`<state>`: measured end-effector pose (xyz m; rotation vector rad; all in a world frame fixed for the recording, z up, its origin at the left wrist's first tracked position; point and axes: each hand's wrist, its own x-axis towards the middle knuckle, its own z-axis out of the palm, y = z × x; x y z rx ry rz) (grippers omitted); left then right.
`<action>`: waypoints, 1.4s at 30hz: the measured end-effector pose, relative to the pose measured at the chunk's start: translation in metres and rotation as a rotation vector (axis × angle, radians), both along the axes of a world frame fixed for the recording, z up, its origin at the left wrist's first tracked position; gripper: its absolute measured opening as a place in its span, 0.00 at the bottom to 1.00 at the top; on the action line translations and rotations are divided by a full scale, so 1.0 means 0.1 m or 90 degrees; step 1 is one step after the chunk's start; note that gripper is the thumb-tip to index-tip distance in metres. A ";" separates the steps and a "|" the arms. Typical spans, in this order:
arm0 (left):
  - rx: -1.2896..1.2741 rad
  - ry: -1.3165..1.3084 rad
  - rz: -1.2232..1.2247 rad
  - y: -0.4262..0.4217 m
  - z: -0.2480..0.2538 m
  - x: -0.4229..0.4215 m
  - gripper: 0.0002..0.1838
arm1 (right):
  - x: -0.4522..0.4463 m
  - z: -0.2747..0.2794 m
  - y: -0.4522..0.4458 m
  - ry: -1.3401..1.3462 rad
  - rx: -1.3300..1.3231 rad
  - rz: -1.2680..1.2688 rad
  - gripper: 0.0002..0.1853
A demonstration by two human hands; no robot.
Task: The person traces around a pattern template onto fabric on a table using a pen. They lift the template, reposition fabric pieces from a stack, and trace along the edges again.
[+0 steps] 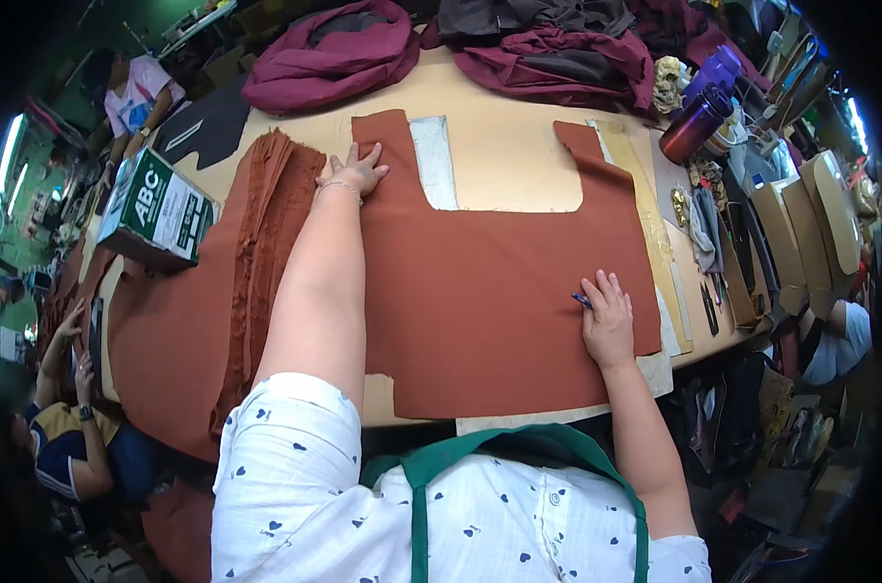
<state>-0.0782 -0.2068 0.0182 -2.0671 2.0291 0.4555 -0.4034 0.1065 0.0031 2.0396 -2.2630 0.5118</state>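
A rust-brown cut fabric panel [499, 291] with a deep rectangular notch at its far side lies spread on the table in front of me. My left hand [356, 175] is open, fingers spread, pressing on the panel's upper left edge beside a stack of the same brown fabric [256, 253]. On the right part of the panel rests my right hand [608, 321], with a blue pen [582, 300] held in its fingers. A pale pattern piece [433, 160] shows from under the panel at the notch; its covered part is hidden.
A green-and-white ABC box [159, 212] stands on brown fabric at left. Maroon fabric bundles [329, 58] lie along the far edge. A purple-red bottle [695, 124] and scissors-like dark tools [709, 309] are at right. Two people [140, 92] work on the left side.
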 end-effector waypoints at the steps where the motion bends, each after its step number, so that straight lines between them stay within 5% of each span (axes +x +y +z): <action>1: -0.004 0.010 -0.023 -0.03 0.03 -0.01 0.28 | 0.01 0.01 0.00 0.000 0.006 -0.004 0.18; 4: -0.151 -0.025 -0.003 0.05 0.13 -0.12 0.28 | 0.00 0.02 -0.01 -0.009 0.012 -0.007 0.19; 7: -0.385 0.115 -0.033 0.57 0.06 -0.53 0.28 | -0.01 0.00 0.00 -0.012 0.003 0.004 0.19; 11: -0.165 0.130 -0.149 1.85 0.23 -0.94 0.33 | -0.02 0.04 -0.01 0.044 -0.066 0.058 0.16; 14: -0.183 0.067 -0.160 2.23 0.06 -0.92 0.36 | -0.21 0.48 -0.30 -0.196 0.118 0.094 0.09; 15: -0.173 0.066 -0.160 2.26 0.07 -0.92 0.36 | -0.34 0.48 -0.53 -0.281 -0.061 0.089 0.05; 18: -0.149 0.047 -0.150 2.28 0.11 -0.89 0.38 | -0.76 0.69 -1.31 -0.149 -0.130 0.037 0.11; 23: -0.147 0.023 -0.128 2.47 0.12 -0.79 0.38 | -0.85 0.36 -2.21 -0.026 0.303 -0.063 0.18; 32: -0.152 0.028 -0.101 2.40 0.13 -0.83 0.38 | -0.87 0.23 -2.64 0.073 0.262 -0.056 0.23; 35: -0.150 0.011 -0.109 2.41 0.13 -0.81 0.39 | -1.14 0.19 -2.56 -0.230 0.109 -0.010 0.18; 38: -0.160 0.029 -0.114 2.48 0.13 -0.79 0.40 | -1.33 0.21 -2.18 -0.189 -0.035 -0.070 0.15; 42: -0.137 0.024 -0.120 2.59 0.15 -0.77 0.41 | -1.22 0.32 -2.00 -0.231 0.108 -0.134 0.17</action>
